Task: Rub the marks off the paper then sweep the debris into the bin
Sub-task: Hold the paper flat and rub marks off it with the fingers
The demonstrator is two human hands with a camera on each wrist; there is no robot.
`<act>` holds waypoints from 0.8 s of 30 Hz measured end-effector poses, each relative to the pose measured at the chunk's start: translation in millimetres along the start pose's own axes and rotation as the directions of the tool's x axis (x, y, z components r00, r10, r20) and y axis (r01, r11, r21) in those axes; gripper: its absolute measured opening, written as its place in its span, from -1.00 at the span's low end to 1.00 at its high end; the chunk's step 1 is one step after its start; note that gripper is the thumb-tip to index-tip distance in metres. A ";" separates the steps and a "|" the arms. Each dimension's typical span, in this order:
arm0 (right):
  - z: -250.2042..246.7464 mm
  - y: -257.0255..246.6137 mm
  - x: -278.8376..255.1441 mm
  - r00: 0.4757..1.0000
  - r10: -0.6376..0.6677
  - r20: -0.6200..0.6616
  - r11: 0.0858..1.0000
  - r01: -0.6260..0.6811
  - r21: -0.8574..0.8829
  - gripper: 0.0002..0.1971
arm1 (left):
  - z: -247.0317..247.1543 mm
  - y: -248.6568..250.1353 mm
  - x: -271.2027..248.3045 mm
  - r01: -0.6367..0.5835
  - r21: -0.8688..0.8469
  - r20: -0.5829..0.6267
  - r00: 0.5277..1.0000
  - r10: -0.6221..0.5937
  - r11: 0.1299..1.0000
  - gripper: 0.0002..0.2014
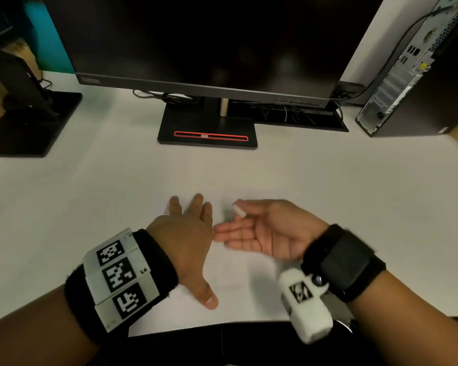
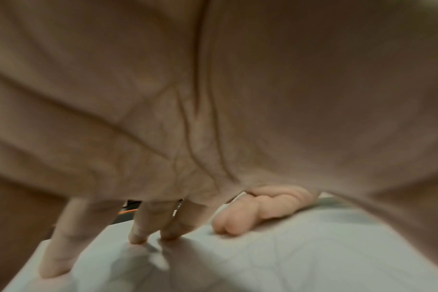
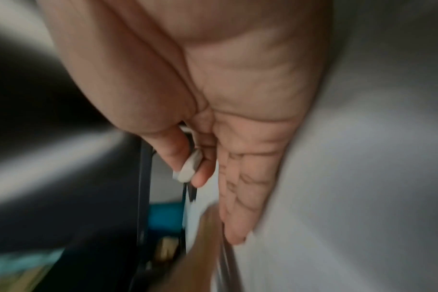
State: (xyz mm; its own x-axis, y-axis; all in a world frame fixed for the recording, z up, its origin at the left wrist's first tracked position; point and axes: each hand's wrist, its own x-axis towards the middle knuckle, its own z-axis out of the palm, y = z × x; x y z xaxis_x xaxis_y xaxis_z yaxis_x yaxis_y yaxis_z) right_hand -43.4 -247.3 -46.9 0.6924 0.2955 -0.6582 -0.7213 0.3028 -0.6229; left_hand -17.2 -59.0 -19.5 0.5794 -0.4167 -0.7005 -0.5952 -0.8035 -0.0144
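White desk under a dark monitor; PC tower at right. Paper lay flat, left hand spread upon it. Right hand pinched eraser thumb-to-forefinger, long axis pointing up-left, other fingers straight.

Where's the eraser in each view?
Head: eraser centre, pinched by right hand thumb and forefinger.
Left wrist: not in it.
Right wrist: eraser left of centre, between thumb and forefinger.
Shared landmark: white paper.
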 end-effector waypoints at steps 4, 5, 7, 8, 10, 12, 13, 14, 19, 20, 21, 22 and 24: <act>-41.1 -42.5 15.4 0.899 -0.261 -0.352 0.886 0.367 0.282 -0.66 | 0.6 -1.9 -1.1 -0.006 -0.008 0.004 1.000 0.006 1.000 0.60; -49.5 -48.8 14.8 0.825 -0.326 -0.461 0.821 0.489 0.295 -0.70 | 0.7 -2.2 -1.1 -0.009 -0.016 0.008 1.000 0.009 1.000 0.60; -54.6 -51.1 8.2 0.733 -0.379 -0.565 0.743 0.605 0.286 -0.75 | 0.4 -1.9 -0.4 -0.010 -0.021 0.013 1.000 0.011 1.000 0.60; -50.2 -47.6 4.2 0.751 -0.386 -0.536 0.744 0.597 0.301 -0.76 | -0.1 -2.0 0.0 -0.009 -0.017 0.014 1.000 0.010 1.000 0.59; -30.4 -34.5 -0.5 0.852 -0.349 -0.391 0.832 0.474 0.289 -0.68 | -0.6 -1.7 0.2 -0.009 -0.015 0.019 1.000 0.009 1.000 0.60; -6.2 -16.6 -4.2 0.955 -0.210 -0.210 0.956 0.246 0.162 -0.58 | 0.4 -2.2 0.2 -0.009 -0.008 0.017 1.000 0.009 1.000 0.60; 1.9 -8.2 -5.5 0.984 -0.121 -0.130 0.989 0.131 0.067 -0.58 | 1.0 -2.7 0.4 -0.009 -0.006 0.015 1.000 0.009 1.000 0.61; 4.7 -2.7 -5.3 0.996 -0.052 -0.073 0.999 0.052 -0.005 -0.59 | 1.6 -3.0 0.6 -0.008 -0.007 0.013 1.000 0.008 1.000 0.62; -27.9 -26.1 2.5 0.886 -0.265 -0.380 0.929 0.340 0.144 -0.71 | 1.1 -2.5 -2.2 0.006 -0.003 0.005 1.000 -0.006 1.000 0.61; -35.0 -30.6 -0.9 0.822 -0.330 -0.464 0.883 0.442 0.155 -0.77 | 1.0 -2.1 -3.0 0.011 -0.004 0.005 1.000 -0.011 1.000 0.61; -39.1 -31.6 -7.1 0.776 -0.368 -0.512 0.847 0.507 0.159 -0.77 | 1.1 -1.9 -3.3 0.016 -0.003 0.006 1.000 -0.016 1.000 0.61; -38.2 -29.0 -14.3 0.768 -0.377 -0.517 0.832 0.526 0.175 -0.76 | 0.5 -2.2 -3.1 0.021 -0.002 0.009 1.000 -0.021 1.000 0.62; -24.1 -13.9 -28.3 0.861 -0.337 -0.380 0.877 0.434 0.206 -0.78 | -0.8 -3.5 -2.1 0.021 -0.006 0.014 1.000 -0.021 1.000 0.62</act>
State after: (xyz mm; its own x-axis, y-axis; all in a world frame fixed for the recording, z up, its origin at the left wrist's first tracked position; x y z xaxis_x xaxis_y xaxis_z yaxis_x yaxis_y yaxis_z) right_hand -53.3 -281.7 -29.7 0.8338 -0.1921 -0.5175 -0.3287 0.5803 -0.7451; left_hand -16.0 -55.6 -17.4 0.5836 -0.3940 -0.7100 -0.5800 -0.8143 -0.0248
